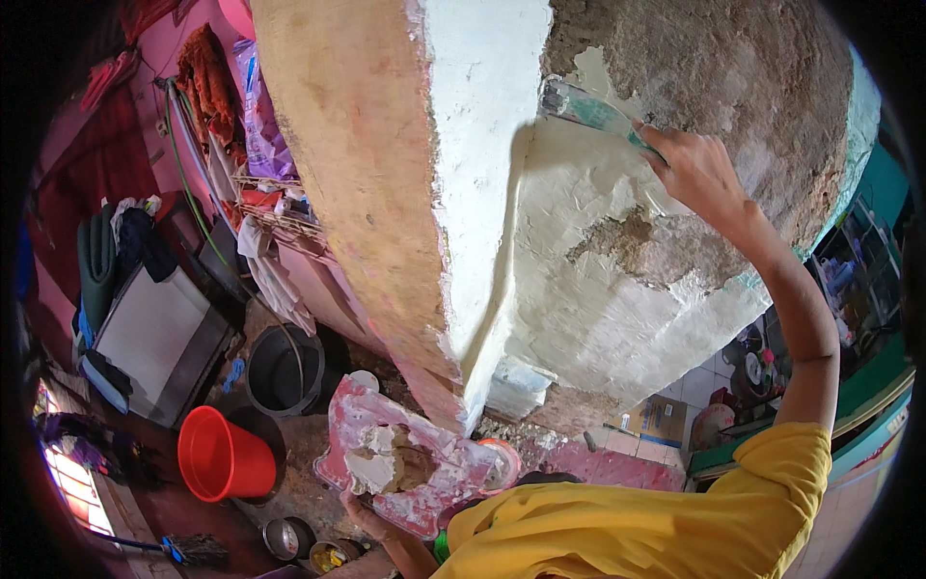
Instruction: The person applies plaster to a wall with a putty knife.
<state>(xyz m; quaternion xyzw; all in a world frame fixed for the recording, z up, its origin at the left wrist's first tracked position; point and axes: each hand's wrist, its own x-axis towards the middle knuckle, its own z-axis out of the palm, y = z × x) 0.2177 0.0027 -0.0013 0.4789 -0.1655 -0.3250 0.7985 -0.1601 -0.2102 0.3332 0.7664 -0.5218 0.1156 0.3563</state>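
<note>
My right hand (696, 172) is raised to the wall, its fingers closed round the handle of a putty knife (590, 109). The wide blade lies against the wall at the upper edge of the wet, pale plaster (564, 183). A rough brown patch of bare wall (617, 236) shows lower down within the plaster. Low in front of me, my left hand (374, 524) grips the near edge of a red, plaster-smeared board (352, 417); most of its fingers are hidden beneath. A thick lump of plaster (381, 468) sits on the board.
A white-coated wall corner (482, 145) stands left of the plastered face. On the floor are a red bucket (217, 458), a black tub (280, 372) and small metal pots (285, 538). Clothes (207, 87) hang at the left; a cardboard box (656, 420) lies at the right.
</note>
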